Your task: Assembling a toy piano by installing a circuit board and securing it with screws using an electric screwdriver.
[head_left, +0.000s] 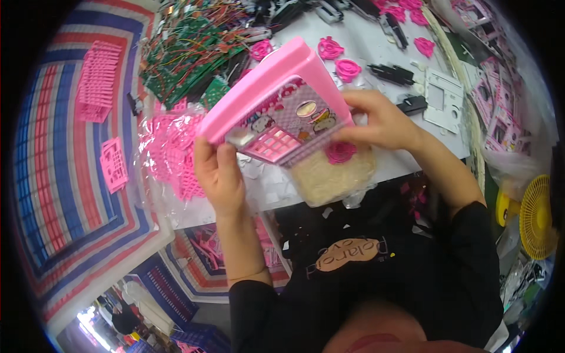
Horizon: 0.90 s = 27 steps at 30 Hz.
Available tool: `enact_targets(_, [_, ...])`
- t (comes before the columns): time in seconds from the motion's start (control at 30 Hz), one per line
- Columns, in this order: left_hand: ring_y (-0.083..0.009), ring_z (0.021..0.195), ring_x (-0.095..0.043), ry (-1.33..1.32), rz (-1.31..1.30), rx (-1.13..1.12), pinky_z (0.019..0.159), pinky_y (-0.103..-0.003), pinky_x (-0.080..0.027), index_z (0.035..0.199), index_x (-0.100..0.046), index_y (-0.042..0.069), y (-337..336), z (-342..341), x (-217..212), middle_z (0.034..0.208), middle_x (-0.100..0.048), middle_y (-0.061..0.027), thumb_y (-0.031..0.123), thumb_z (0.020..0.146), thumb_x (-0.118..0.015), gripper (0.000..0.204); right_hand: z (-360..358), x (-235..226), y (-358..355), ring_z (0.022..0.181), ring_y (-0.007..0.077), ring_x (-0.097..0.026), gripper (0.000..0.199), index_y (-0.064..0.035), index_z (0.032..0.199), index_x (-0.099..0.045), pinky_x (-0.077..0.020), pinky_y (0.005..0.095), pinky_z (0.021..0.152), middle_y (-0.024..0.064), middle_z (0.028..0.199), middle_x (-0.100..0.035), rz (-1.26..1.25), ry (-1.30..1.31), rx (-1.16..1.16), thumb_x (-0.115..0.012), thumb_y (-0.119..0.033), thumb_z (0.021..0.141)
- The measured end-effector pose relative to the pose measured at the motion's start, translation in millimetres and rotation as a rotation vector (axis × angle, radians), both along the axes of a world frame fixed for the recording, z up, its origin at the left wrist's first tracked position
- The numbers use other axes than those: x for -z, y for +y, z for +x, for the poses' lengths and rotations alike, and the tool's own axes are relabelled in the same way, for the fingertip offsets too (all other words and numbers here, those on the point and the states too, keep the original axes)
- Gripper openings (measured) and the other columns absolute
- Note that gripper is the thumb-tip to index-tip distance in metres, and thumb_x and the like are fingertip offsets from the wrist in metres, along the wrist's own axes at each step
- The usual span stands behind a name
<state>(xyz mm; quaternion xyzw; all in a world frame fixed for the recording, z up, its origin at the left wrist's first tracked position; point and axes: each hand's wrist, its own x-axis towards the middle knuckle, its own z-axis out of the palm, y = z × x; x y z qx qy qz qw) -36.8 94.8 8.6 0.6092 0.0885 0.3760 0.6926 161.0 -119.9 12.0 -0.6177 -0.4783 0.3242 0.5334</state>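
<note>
Both of my hands hold a pink plastic toy housing (253, 97), tilted above the table. A printed cartoon panel (300, 109) fills its front, with a pink grid-like keypad frame (275, 144) at the lower part. My left hand (222, 179) grips the left lower corner, thumb over the front edge. On the right side edge, my right hand (382, 120) has its thumb and fingers closed round the rim. Beneath the housing lies a clear bag of small beige pieces (329, 179), with a round pink part (340, 153) over it.
Wired green circuit boards (182, 65) are heaped at the back left, behind a clear bag of pink keypad parts (170, 147). Black parts (391, 73), round pink parts (348, 70) and a white plate (444, 100) lie to the right. A yellow fan (535, 217) stands at far right.
</note>
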Motion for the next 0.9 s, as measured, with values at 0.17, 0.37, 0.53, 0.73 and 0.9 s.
enact_targets(0.17, [-0.0359,0.099,-0.068,0.116,0.983,0.245,0.081,-0.044,-0.054,0.100,-0.066,0.002,3,-17,-10,0.110,-0.069,-0.0151,0.006,0.077,-0.073,0.024,32,24,-19,0.122,0.0348,-0.061,0.047,-0.0035,0.130,-0.066,-0.0488,0.0418,0.102,0.0140,0.130,-0.067,0.104,-0.559,-0.060,-0.072,-0.018,0.085])
enact_targets(0.37, [-0.0379,0.119,-0.060,0.412,1.113,0.426,0.098,-0.050,-0.049,0.112,-0.071,0.011,-39,-42,25,0.126,-0.066,-0.0130,0.013,0.072,-0.077,0.040,5,24,-39,0.143,0.0406,-0.040,0.060,-0.0039,0.141,-0.057,-0.0372,0.0527,0.112,0.0135,0.155,-0.048,-0.142,-0.913,-0.156,-0.067,-0.033,0.089])
enact_targets(0.53, [-0.0401,0.131,-0.051,0.551,1.117,0.491,0.110,-0.054,-0.038,0.116,-0.071,0.011,-31,-34,9,0.137,-0.060,-0.0140,0.022,0.071,-0.079,0.047,-3,40,-37,0.144,0.0401,-0.037,0.074,-0.0040,0.145,-0.052,-0.0368,0.0531,0.112,0.0121,0.162,-0.036,-0.214,-0.968,-0.121,-0.072,-0.042,0.085])
enact_targets(0.73, [-0.0383,0.134,-0.049,0.528,0.978,0.387,0.111,-0.052,-0.038,0.126,-0.065,0.008,-60,-17,10,0.141,-0.058,-0.0142,0.023,0.075,-0.081,0.055,-5,39,-36,0.144,0.0411,-0.036,0.075,-0.0040,0.145,-0.052,-0.0372,0.0520,0.112,0.0128,0.163,-0.034,-0.251,-1.019,-0.150,-0.073,-0.042,0.084])
enact_targets(0.9, [-0.0348,0.137,-0.049,0.577,1.222,0.453,0.111,-0.050,-0.038,0.130,-0.064,0.007,-71,-9,26,0.148,-0.054,-0.0138,0.032,0.081,-0.077,0.056,5,39,-36,0.137,0.0366,-0.047,0.061,-0.0055,0.138,-0.059,-0.0427,0.0496,0.109,0.0130,0.155,-0.046,-0.109,-0.879,-0.145,-0.073,-0.038,0.088])
